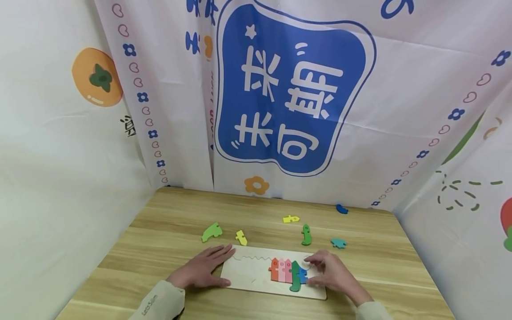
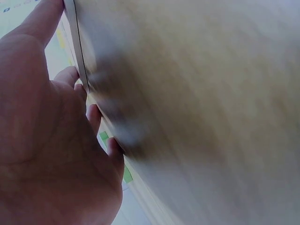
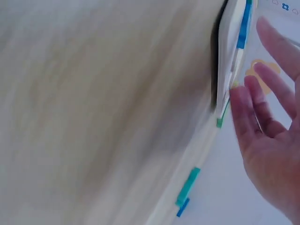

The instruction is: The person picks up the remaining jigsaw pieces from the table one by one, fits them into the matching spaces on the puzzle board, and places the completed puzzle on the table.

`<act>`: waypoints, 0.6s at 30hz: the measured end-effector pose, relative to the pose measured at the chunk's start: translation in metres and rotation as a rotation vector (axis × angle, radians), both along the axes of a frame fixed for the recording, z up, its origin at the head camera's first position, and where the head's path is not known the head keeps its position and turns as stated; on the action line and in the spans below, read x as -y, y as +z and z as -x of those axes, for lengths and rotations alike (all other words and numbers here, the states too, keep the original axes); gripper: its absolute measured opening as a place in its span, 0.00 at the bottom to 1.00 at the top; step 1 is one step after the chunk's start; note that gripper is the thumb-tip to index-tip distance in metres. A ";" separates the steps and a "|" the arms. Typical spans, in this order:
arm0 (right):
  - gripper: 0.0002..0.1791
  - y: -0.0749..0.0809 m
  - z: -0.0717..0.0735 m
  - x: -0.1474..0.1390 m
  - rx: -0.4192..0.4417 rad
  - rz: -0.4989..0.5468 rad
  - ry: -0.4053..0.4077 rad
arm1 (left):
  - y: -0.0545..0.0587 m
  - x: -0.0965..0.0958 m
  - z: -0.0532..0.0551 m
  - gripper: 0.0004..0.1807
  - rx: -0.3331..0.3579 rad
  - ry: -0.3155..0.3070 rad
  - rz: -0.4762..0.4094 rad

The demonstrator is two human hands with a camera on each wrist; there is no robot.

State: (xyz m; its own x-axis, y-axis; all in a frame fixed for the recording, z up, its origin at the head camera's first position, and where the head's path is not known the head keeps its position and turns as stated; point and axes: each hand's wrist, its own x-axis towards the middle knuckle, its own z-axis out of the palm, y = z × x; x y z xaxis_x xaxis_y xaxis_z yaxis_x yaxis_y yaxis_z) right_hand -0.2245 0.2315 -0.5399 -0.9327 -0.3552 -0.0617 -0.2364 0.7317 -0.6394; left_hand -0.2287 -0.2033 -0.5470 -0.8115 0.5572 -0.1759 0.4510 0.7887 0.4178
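Observation:
A pale wooden puzzle board [image 1: 246,275] lies on the table. An orange piece [image 1: 274,270], two pink pieces, a dark green piece [image 1: 295,278] and a blue piece [image 1: 302,274] sit side by side on its right half; the dark green one sticks out below the row. My left hand [image 1: 204,268] rests against the board's left end, thumb and fingers spread along its edge. Over the right end, my right hand [image 1: 332,272] is beside the blue piece, thumb and fingers apart. In the right wrist view nothing shows between those fingers [image 3: 243,108].
Loose pieces lie beyond the board: a light green one [image 1: 212,232], two yellow ones, a green one [image 1: 306,235], a teal one [image 1: 338,243] and a dark blue one [image 1: 342,209]. Printed white curtains [image 1: 180,111] enclose the wooden table [image 1: 176,222] at the back and sides.

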 end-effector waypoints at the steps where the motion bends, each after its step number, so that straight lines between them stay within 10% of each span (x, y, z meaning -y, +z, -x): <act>1: 0.36 0.001 -0.001 -0.002 -0.015 -0.020 -0.001 | 0.000 0.000 0.000 0.54 0.001 0.000 -0.001; 8: 0.54 0.001 -0.006 -0.013 0.048 -0.061 0.054 | 0.001 0.000 0.000 0.53 0.008 0.001 -0.007; 18: 0.55 -0.002 -0.009 -0.017 0.058 -0.066 0.102 | -0.001 0.001 -0.001 0.53 -0.004 -0.001 -0.003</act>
